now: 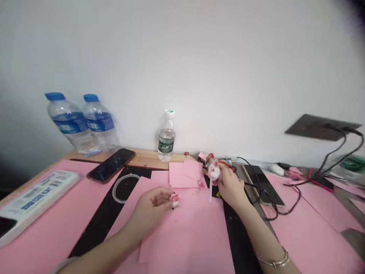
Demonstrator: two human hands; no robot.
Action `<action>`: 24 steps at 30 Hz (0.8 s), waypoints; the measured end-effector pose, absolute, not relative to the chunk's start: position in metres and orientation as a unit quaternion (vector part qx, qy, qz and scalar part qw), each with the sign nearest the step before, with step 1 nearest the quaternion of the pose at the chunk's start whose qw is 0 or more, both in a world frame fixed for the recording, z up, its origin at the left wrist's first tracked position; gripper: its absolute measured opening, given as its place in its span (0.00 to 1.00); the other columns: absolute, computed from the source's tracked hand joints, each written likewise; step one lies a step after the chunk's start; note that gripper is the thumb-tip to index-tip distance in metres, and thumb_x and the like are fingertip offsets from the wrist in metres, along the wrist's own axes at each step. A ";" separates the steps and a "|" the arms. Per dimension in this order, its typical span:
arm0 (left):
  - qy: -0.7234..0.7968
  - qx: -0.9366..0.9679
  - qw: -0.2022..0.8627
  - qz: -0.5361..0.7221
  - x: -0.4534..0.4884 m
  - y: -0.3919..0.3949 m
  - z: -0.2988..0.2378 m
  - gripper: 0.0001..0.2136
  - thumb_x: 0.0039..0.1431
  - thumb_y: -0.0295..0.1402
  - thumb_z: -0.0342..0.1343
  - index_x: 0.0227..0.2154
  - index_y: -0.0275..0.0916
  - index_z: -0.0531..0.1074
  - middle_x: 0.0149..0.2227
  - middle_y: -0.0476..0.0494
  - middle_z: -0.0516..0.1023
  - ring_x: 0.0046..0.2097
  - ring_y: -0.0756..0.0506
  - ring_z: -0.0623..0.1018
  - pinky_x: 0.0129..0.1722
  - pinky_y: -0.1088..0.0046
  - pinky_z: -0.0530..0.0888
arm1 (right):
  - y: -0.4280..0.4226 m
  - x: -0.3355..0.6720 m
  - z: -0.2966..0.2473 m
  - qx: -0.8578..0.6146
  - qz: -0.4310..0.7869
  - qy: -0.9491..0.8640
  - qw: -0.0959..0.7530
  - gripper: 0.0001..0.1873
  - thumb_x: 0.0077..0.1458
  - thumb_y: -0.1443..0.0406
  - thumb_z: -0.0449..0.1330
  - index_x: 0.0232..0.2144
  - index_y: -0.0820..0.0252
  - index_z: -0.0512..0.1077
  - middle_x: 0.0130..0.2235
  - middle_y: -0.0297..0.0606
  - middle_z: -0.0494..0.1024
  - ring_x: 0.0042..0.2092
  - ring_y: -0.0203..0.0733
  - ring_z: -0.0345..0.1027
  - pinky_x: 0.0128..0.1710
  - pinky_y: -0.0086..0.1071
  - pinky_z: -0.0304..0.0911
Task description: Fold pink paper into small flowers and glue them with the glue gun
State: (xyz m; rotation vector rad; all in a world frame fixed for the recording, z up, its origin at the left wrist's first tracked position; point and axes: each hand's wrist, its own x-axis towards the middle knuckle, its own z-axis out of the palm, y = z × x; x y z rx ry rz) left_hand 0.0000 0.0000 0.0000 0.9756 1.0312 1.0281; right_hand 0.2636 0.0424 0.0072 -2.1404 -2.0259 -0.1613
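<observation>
My left hand (155,205) is over the pink sheets, with thumb and fingers pinched on a small pink paper rose (174,197). To its right, my right hand (229,184) is closed around a white and pink glue gun (213,171), partly hidden by the fingers. A pale translucent glue stick (210,191) sticks out of it towards me. Under both hands lie pink paper sheets (188,236). Small pink square papers (185,173) are just beyond them, with a small curled pink paper piece (202,185) at their edge.
A small water bottle (166,139) and two larger blue-capped bottles (98,123) stand along the wall. One phone (111,165) lies at left, another (264,184) at right among black cables (275,213). A long white package (40,201) and a clear ring (115,190) are at left.
</observation>
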 end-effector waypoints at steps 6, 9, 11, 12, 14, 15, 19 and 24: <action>0.449 0.420 0.648 0.450 0.004 -0.002 0.003 0.09 0.37 0.29 0.69 0.24 0.36 0.76 0.26 0.48 0.81 0.31 0.49 0.78 0.33 0.75 0.75 | 0.040 0.261 0.009 -0.703 -0.086 -0.680 0.189 0.26 0.51 0.66 0.57 0.54 0.62 0.63 0.55 0.52 0.65 0.54 0.66 0.58 0.47 0.59 0.59; 0.445 0.433 0.645 0.446 0.004 -0.002 0.001 0.08 0.38 0.30 0.68 0.25 0.36 0.77 0.27 0.47 0.81 0.31 0.49 0.78 0.34 0.75 0.75 | 0.033 0.250 0.015 -0.577 -0.072 -0.747 0.322 0.20 0.53 0.68 0.54 0.50 0.59 0.64 0.53 0.48 0.67 0.55 0.56 0.59 0.52 0.51 0.59; 0.443 0.442 0.641 0.445 0.004 -0.003 0.001 0.08 0.39 0.30 0.68 0.25 0.36 0.77 0.28 0.47 0.82 0.32 0.48 0.79 0.34 0.74 0.75 | 0.027 0.241 0.019 -0.512 -0.054 -0.770 0.377 0.19 0.54 0.69 0.54 0.49 0.59 0.64 0.51 0.48 0.67 0.55 0.54 0.59 0.54 0.49 0.57; 0.442 0.444 0.640 0.445 0.004 -0.003 0.000 0.08 0.39 0.30 0.68 0.25 0.36 0.77 0.28 0.46 0.82 0.32 0.47 0.79 0.34 0.73 0.76 | 0.024 0.237 0.021 -0.503 -0.052 -0.772 0.385 0.18 0.53 0.69 0.54 0.48 0.59 0.64 0.51 0.48 0.67 0.55 0.54 0.59 0.54 0.49 0.56; 0.442 0.445 0.640 0.444 0.004 -0.003 0.000 0.09 0.39 0.30 0.68 0.25 0.36 0.76 0.28 0.45 0.82 0.33 0.47 0.79 0.35 0.72 0.76 | 0.019 0.231 0.025 -0.496 -0.029 -0.784 0.372 0.19 0.52 0.71 0.54 0.48 0.59 0.65 0.50 0.47 0.68 0.54 0.53 0.60 0.54 0.49 0.56; 0.442 0.446 0.640 0.442 0.004 -0.003 -0.001 0.09 0.39 0.31 0.68 0.26 0.36 0.76 0.28 0.45 0.82 0.33 0.46 0.79 0.35 0.72 0.76 | 0.017 0.229 0.027 -0.495 -0.016 -0.787 0.366 0.19 0.52 0.71 0.54 0.48 0.60 0.65 0.49 0.47 0.68 0.53 0.53 0.60 0.54 0.49 0.56; 0.441 0.452 0.639 0.438 0.003 -0.002 -0.002 0.08 0.41 0.31 0.68 0.26 0.36 0.77 0.29 0.45 0.82 0.33 0.47 0.79 0.35 0.73 0.76 | 0.009 0.225 0.034 -0.455 0.020 -0.805 0.380 0.19 0.53 0.70 0.56 0.48 0.60 0.65 0.48 0.47 0.67 0.51 0.53 0.60 0.51 0.48 0.57; 0.432 0.456 0.644 0.437 0.002 -0.004 -0.005 0.08 0.42 0.30 0.67 0.28 0.36 0.76 0.29 0.46 0.82 0.34 0.47 0.79 0.37 0.72 0.76 | -0.005 0.207 0.031 -0.385 0.092 -0.841 0.368 0.11 0.54 0.72 0.55 0.41 0.58 0.66 0.38 0.40 0.71 0.41 0.46 0.64 0.41 0.39 0.60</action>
